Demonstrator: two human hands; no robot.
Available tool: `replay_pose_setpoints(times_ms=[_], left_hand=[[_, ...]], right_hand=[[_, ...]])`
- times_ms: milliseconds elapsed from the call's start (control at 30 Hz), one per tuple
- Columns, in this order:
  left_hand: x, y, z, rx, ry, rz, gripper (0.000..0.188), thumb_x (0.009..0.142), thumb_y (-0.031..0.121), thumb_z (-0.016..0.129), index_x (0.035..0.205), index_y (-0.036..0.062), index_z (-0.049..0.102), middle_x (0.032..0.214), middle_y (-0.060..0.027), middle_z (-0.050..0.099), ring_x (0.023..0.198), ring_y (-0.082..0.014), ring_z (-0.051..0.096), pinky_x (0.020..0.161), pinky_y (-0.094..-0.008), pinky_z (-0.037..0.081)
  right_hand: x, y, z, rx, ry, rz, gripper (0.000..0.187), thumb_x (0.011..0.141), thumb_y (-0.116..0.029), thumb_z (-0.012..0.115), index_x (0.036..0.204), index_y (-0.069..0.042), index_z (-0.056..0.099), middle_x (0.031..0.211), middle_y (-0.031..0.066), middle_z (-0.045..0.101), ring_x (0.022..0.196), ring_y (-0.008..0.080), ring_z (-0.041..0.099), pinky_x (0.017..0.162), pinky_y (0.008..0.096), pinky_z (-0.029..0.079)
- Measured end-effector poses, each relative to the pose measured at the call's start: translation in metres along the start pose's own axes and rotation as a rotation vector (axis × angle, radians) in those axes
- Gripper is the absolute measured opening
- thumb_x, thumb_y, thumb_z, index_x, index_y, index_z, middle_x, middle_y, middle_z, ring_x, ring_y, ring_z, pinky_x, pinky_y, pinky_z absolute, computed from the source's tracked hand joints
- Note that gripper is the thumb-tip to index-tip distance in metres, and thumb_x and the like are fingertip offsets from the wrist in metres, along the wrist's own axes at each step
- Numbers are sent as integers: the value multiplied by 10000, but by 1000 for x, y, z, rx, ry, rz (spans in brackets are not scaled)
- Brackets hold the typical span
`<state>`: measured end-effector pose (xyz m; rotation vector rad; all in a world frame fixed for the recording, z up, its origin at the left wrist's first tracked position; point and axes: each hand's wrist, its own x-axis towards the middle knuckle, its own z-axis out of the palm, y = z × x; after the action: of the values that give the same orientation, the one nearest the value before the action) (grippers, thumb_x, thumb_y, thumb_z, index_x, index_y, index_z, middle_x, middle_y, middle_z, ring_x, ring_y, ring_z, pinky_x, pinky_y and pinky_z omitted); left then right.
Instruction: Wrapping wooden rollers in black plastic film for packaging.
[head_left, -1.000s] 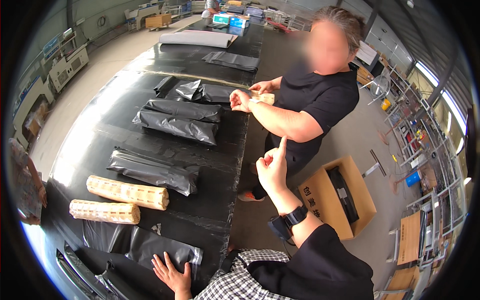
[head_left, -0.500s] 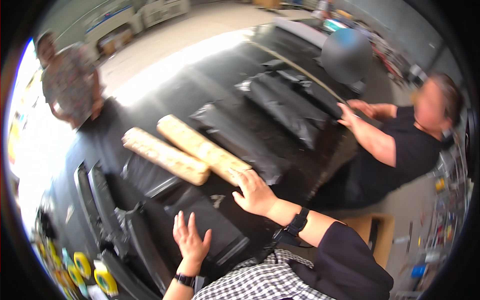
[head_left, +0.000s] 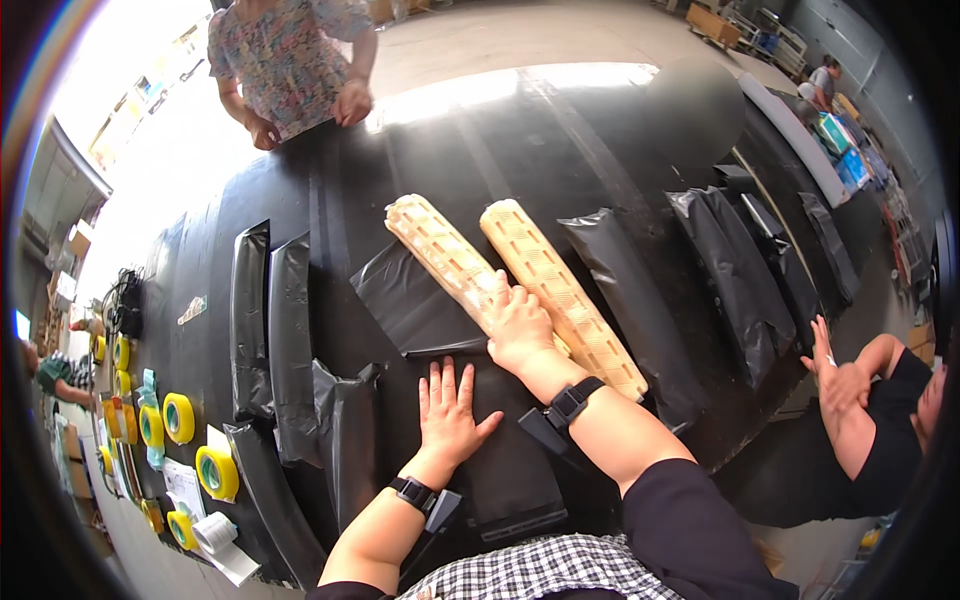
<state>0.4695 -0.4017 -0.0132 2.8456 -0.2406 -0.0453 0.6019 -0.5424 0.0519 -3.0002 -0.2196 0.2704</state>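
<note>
Two long tan bundles with a pattern of short brown dashes lie slantwise on the black table. My right hand (head_left: 521, 328) is closed over the near part of the left bundle (head_left: 430, 238), its fingers across the top, hiding that part. Beside it lies the right bundle (head_left: 562, 290), apart from my fingers. My left hand (head_left: 452, 415) is open, fingers spread, palm down on black plastic. A flat black plastic bag (head_left: 415, 305) lies partly under the left bundle. Another flat piece of black plastic (head_left: 515, 480) is close to my body.
Black-wrapped packages lie left (head_left: 290, 350) and right (head_left: 640, 310). Yellow tape rolls (head_left: 217, 472) and a white paper roll (head_left: 217, 533) sit at the left edge. One person (head_left: 290, 70) stands across the table; another person's arm (head_left: 850, 410) is at right.
My right hand has moved from the right bundle's near end onto the left bundle. The view has swung, showing more of the table's left side. The person at right has drawn their hands together.
</note>
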Motion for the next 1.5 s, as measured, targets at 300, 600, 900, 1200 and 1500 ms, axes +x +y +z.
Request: replay_pose_setpoints(times_ms=[300, 600, 900, 1200, 1500], left_hand=[[31, -36, -17, -11, 131, -49, 901, 843, 562, 699, 1537, 94, 365, 1607, -207, 284, 1496, -381, 241, 1224, -513, 173], [-87, 12, -42, -228, -146, 312, 352, 735, 275, 808, 1011, 97, 680, 1022, -97, 602, 1009, -296, 583, 899, -394, 506], [-114, 25, -7, 151, 35, 388, 122, 808, 201, 702, 839, 106, 631, 882, -55, 605, 877, -252, 621, 760, -358, 545], [-128, 34, 1, 303, 80, 396, 73, 772, 154, 641, 819, 106, 612, 823, -45, 591, 809, -211, 639, 684, -324, 554], [-129, 46, 7, 424, 75, 356, 68, 774, 157, 646, 820, 112, 624, 810, -38, 591, 826, -206, 646, 703, -316, 554]], right_hand=[[-147, 105, -5, 821, -87, -37, 971, 614, -302, 898, 1421, -22, 436, 1338, 203, 585, 1253, 324, 583, 1038, 379, 484], [-368, 155, 17, 474, -209, 213, 1127, 555, -298, 911, 1497, -70, 335, 1325, 197, 529, 1249, 366, 541, 1056, 416, 471], [-385, 138, 47, 345, -60, 197, 1257, 551, -325, 928, 1560, -85, 218, 1273, 220, 530, 1190, 403, 545, 1054, 455, 456], [-389, 134, 49, 351, -32, 187, 1208, 597, -291, 899, 1562, -89, 200, 1278, 216, 523, 1212, 399, 531, 1041, 465, 464], [-390, 132, 49, 328, 10, 162, 1193, 614, -327, 908, 1557, -81, 220, 1260, 203, 529, 1195, 394, 528, 1049, 463, 444]])
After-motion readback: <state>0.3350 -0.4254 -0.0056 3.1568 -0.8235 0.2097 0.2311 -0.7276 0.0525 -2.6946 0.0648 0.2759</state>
